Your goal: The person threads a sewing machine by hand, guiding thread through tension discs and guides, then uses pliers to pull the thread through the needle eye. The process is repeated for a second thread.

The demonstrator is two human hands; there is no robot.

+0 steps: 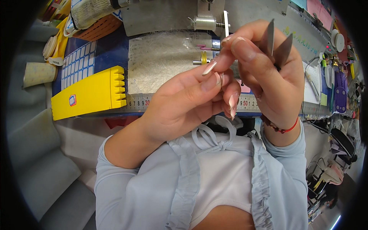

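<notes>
My right hand [267,66] holds metal thread snips [270,37] in its palm, with the two pointed blades apart and aimed upward past the knuckles. Its thumb and forefinger come close together above my left fingertips. My left hand [187,100] is turned palm up, and its thumb and forefinger pinch a small thin item [222,79], too fine to identify. Both hands are raised over the front edge of the bench, their fingertips nearly meeting. Beyond them, a spool of clear thread [204,23] sits on a spindle of a metal fixture, above a small yellow grooved wheel [204,58].
A steel ruler [138,103] runs along the bench's front edge. On the left lie a notched yellow box [89,93], a blue-and-white label sheet [79,64] and a paper cup [39,74]. Thread clippings cover a film-covered paper sheet [161,66]. Purple-handled pliers [340,92] stand right.
</notes>
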